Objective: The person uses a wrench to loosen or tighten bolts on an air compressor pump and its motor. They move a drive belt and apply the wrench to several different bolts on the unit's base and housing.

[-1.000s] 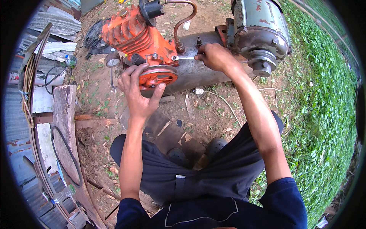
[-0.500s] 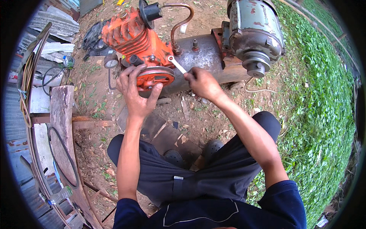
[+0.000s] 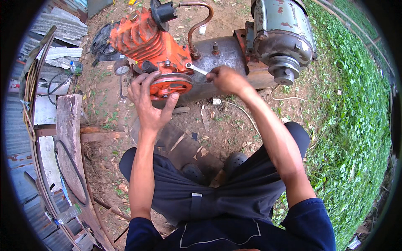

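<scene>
My left hand (image 3: 148, 96) grips the orange pulley wheel (image 3: 178, 87) at the front of the orange finned compressor pump (image 3: 140, 37), thumb on the lower rim and fingers over the top. My right hand (image 3: 226, 79) is closed on the handle of a silver wrench (image 3: 198, 69). The wrench's ring end is at a bolt (image 3: 189, 65) on the pump housing's right side, and its handle slants down to the right. The pump stands on a grey metal tank (image 3: 224, 59), with a copper pipe (image 3: 198, 24) rising beside it and a small pressure gauge (image 3: 121, 67) at its left.
A grey motor (image 3: 281, 31) with a stepped pulley sits on the tank's right end. Corrugated sheets (image 3: 58, 25), a weathered plank (image 3: 67, 117), a black belt (image 3: 73, 167) and wire coils lie at left. Grass (image 3: 347, 138) borders the right. A white plug (image 3: 216, 101) lies on the dirt.
My right hand swung down and toward me with the wrench, turning it from level to slanted, then moved slightly back up and right. My left hand stays on the pulley.
</scene>
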`<act>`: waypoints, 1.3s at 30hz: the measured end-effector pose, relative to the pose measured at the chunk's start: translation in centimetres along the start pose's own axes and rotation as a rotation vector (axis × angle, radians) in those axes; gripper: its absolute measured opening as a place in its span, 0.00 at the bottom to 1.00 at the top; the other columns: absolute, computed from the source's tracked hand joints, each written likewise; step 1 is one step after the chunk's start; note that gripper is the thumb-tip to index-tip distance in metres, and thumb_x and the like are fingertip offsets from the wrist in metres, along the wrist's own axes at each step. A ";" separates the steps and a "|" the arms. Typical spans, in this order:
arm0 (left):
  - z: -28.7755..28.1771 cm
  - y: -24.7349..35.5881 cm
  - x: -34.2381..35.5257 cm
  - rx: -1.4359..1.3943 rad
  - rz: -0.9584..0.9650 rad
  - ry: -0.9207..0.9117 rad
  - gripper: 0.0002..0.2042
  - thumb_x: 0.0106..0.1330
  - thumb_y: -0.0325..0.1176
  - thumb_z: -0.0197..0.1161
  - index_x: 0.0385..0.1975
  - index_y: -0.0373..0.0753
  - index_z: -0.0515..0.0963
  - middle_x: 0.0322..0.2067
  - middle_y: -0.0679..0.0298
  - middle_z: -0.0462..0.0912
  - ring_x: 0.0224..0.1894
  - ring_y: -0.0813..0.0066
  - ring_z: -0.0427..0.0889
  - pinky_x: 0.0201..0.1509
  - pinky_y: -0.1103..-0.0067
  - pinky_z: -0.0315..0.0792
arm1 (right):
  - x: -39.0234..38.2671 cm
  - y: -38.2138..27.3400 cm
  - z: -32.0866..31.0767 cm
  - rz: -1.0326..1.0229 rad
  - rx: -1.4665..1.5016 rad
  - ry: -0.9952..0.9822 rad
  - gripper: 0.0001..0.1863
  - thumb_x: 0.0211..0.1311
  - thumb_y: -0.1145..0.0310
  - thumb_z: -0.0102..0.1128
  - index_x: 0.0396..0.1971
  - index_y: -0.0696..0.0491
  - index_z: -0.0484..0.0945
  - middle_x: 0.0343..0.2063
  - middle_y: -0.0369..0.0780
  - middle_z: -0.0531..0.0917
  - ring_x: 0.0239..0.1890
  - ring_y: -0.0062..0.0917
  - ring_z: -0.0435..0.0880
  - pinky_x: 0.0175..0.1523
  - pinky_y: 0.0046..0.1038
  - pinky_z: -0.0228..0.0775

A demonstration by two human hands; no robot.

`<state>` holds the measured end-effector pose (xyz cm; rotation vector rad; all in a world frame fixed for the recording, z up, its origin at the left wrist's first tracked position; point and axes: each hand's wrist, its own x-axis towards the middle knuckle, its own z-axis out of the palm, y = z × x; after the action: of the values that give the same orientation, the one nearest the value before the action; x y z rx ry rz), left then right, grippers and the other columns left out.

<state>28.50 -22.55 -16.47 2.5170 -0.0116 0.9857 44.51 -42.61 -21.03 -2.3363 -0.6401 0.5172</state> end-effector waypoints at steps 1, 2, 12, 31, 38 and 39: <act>-0.1 -0.1 -0.1 -0.005 -0.003 -0.006 0.31 0.59 0.55 0.68 0.58 0.41 0.74 0.53 0.56 0.71 0.58 0.58 0.67 0.65 0.61 0.54 | 0.5 -0.3 -1.5 0.053 -0.085 0.006 0.16 0.68 0.55 0.60 0.39 0.53 0.86 0.34 0.51 0.87 0.41 0.48 0.86 0.46 0.44 0.77; -0.1 0.0 0.2 0.002 0.004 -0.010 0.32 0.59 0.55 0.68 0.58 0.42 0.74 0.53 0.56 0.72 0.58 0.58 0.67 0.65 0.61 0.55 | 1.3 -0.4 -2.3 0.036 -0.235 0.037 0.18 0.66 0.53 0.62 0.40 0.53 0.86 0.37 0.50 0.87 0.42 0.48 0.86 0.47 0.45 0.77; 0.2 -0.4 -0.1 -0.011 -0.012 0.013 0.32 0.55 0.55 0.72 0.56 0.44 0.76 0.52 0.58 0.72 0.57 0.57 0.67 0.65 0.60 0.56 | -1.3 -2.3 -4.4 -0.065 -0.163 0.194 0.16 0.68 0.59 0.59 0.40 0.59 0.82 0.34 0.55 0.84 0.41 0.50 0.83 0.45 0.48 0.73; 0.1 -0.1 0.0 -0.004 0.001 0.023 0.33 0.54 0.57 0.73 0.55 0.44 0.76 0.52 0.59 0.71 0.56 0.57 0.67 0.64 0.60 0.57 | -0.4 -1.0 1.5 0.225 0.198 -0.105 0.24 0.66 0.50 0.61 0.38 0.60 0.85 0.36 0.53 0.86 0.39 0.45 0.87 0.48 0.42 0.77; -0.3 -0.5 0.1 0.016 0.012 -0.020 0.33 0.57 0.57 0.69 0.58 0.42 0.74 0.53 0.56 0.73 0.60 0.58 0.68 0.67 0.60 0.54 | 1.9 -0.5 -4.3 -0.180 -0.302 0.155 0.17 0.66 0.53 0.61 0.39 0.52 0.86 0.36 0.49 0.87 0.43 0.47 0.86 0.50 0.47 0.75; -0.4 -0.6 0.1 0.012 0.011 -0.025 0.33 0.56 0.57 0.69 0.58 0.43 0.74 0.53 0.56 0.72 0.60 0.58 0.68 0.67 0.60 0.54 | 2.0 -0.5 -4.6 -0.239 -0.330 0.167 0.16 0.66 0.54 0.61 0.39 0.51 0.86 0.36 0.49 0.87 0.43 0.47 0.85 0.49 0.47 0.74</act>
<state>28.41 -21.87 -16.40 2.5431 -0.0278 0.9609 48.31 -43.44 -17.79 -2.5243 -0.9688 0.1117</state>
